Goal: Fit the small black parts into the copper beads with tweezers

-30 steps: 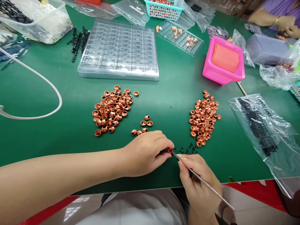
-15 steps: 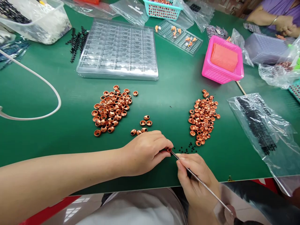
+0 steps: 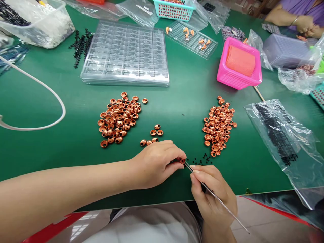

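Observation:
My left hand (image 3: 162, 163) pinches a small copper-coloured shell (image 3: 182, 161) between thumb and fingertips, just above the green table (image 3: 76, 153). In my right hand (image 3: 215, 192) is a pair of long thin metal tweezers (image 3: 215, 196), whose tips meet the shell's opening. Tiny black pieces (image 3: 204, 158) lie scattered behind the tweezers. Beyond my left hand are several loose copper-coloured shells (image 3: 157, 132). A larger pile of shells (image 3: 118, 118) sits to the left, and a pile of smaller copper-coloured parts (image 3: 219, 126) to the right.
Stacked clear trays (image 3: 125, 54) stand behind the left pile, beside black strips (image 3: 81, 47). At right are a pink basket (image 3: 239, 81) and a plastic bag of black parts (image 3: 275, 131). A white cable (image 3: 54, 91) curves at left. Another person's hands (image 3: 307, 27) rest at the far right.
The whole view has shifted slightly. Both hands keep the same hold, with the tweezer tips still at the shell. A dark shape near the tweezers' rear end is gone from the lower right.

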{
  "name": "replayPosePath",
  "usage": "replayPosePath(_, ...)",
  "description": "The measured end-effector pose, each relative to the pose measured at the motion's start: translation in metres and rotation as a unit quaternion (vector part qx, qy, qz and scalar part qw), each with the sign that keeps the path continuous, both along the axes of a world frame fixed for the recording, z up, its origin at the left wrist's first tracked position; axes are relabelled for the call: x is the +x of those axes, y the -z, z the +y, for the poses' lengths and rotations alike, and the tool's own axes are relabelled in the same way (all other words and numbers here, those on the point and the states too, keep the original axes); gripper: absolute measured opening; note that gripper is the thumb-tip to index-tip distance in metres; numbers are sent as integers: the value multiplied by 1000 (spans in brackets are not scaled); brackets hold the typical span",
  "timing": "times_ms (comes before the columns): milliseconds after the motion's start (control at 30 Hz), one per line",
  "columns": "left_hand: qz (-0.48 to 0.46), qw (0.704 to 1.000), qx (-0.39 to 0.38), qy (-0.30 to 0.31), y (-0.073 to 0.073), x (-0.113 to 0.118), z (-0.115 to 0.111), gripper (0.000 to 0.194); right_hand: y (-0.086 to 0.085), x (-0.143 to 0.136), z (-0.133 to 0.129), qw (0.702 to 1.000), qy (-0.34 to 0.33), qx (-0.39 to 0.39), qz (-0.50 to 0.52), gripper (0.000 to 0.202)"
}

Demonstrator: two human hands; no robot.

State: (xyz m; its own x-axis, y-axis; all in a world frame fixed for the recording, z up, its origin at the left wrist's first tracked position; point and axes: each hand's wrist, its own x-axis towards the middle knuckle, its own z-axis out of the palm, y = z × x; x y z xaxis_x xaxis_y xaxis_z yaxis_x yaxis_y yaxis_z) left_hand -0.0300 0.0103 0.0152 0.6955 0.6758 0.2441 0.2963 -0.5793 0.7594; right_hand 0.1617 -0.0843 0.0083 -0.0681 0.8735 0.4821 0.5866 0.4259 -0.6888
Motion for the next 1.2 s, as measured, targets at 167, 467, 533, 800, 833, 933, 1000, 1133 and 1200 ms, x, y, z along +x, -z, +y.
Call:
replayPosePath(167, -2, 1000, 1, 0, 1, 0, 0, 7, 0, -1, 1, 1000, 6, -6, 6, 38)
replayPosePath(467, -4, 1000, 0, -1, 0, 0, 0, 7, 0, 0, 0, 1000, 8, -21, 16, 37)
replayPosePath(533, -3, 1000, 0, 0, 0, 0, 0, 8, 0, 0, 0, 1000, 3, -24, 20, 38)
replayPosePath(800, -4, 1000, 13, 13, 1, 0, -1, 8, 1, -2, 0, 999, 18, -29, 30, 36)
replayPosePath(833, -7, 1000, 17, 17, 1, 0, -1, 8, 2, -2, 1, 999, 17, -31, 36, 36)
replayPosePath(933, -9, 999, 37, 28, 1, 0, -1, 8, 1, -2, 1, 997, 18, -40, 62, 35)
replayPosePath(1000, -10, 998, 56, 36, -1, 0, -2, 10, 1, -1, 1, 996, 27, -41, 80, 32)
replayPosePath(1133, -2, 993, 101, 64, -4, -1, -5, 14, 0, 0, 0, 991, 39, -40, 119, 28)
replayPosePath(1200, 4, 991, 116, 73, -5, -1, -6, 15, 0, 1, 0, 990, 31, -44, 128, 29)
